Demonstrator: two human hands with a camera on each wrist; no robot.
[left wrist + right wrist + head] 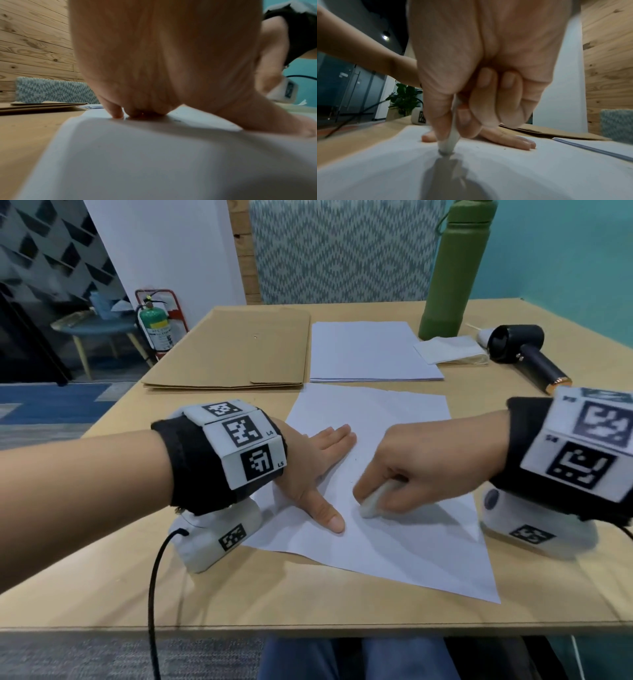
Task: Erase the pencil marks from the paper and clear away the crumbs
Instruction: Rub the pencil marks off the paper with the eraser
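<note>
green bottle [457, 268], cardboard folder [239, 347], hair dryer [524, 350]

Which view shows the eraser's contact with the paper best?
The right wrist view: the eraser, pinched in the right hand, meets the paper with its tip in plain sight. The head view shows the eraser from above, half covered by fingers. The left wrist view does not show it.

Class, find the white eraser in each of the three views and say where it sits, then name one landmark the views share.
Head: eraser lower centre, gripped by the right hand, its tip on the paper.
Left wrist: not in view; the left hand fills the picture.
Right wrist: eraser centre, tip down on the paper, between thumb and fingers.
Shared landmark: the brown folder, far left in the left wrist view, right in the right wrist view.
</note>
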